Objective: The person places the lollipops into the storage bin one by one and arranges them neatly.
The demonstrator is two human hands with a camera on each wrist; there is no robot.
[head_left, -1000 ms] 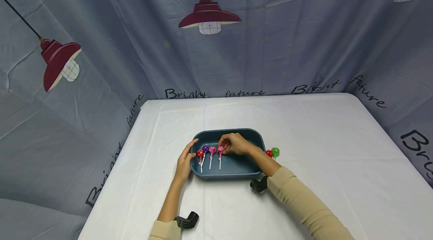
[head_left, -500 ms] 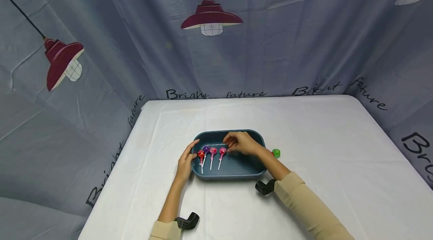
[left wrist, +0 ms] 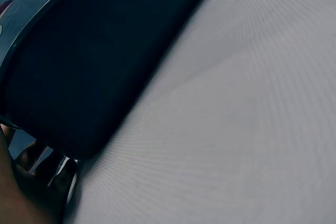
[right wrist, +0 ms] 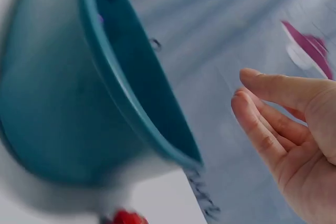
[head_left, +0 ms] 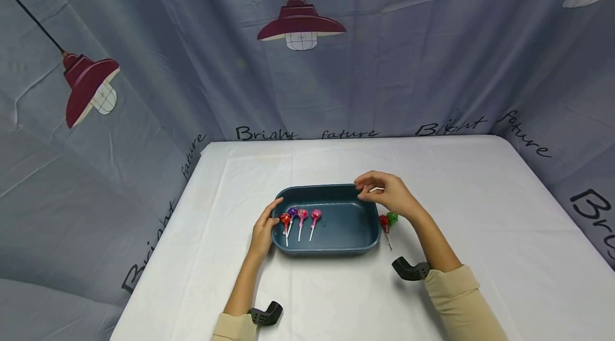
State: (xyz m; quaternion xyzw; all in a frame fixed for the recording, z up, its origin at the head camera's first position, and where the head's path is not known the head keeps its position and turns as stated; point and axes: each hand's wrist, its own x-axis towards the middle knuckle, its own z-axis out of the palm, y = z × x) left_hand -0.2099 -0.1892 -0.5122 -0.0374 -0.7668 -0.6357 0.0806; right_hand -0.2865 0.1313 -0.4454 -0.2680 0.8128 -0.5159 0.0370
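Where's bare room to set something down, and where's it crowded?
Free: the teal tray between its rightmost pink lollipop and right wall; the white tablecloth between tray and curtain. Crowded: the tray's left end, with red lollipop, purple lollipop and another pink lollipop by the left hand; past the right wall, with another red lollipop and green lollipop near the right hand.

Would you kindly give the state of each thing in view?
Tray: upright, partly filled.
Inner red lollipop: lying in tray.
Purple lollipop: likewise.
Left pink lollipop: likewise.
Right pink lollipop: likewise.
Outer red lollipop: outside tray.
Green lollipop: outside tray.
Left hand: holding tray.
Right hand: empty, raised.
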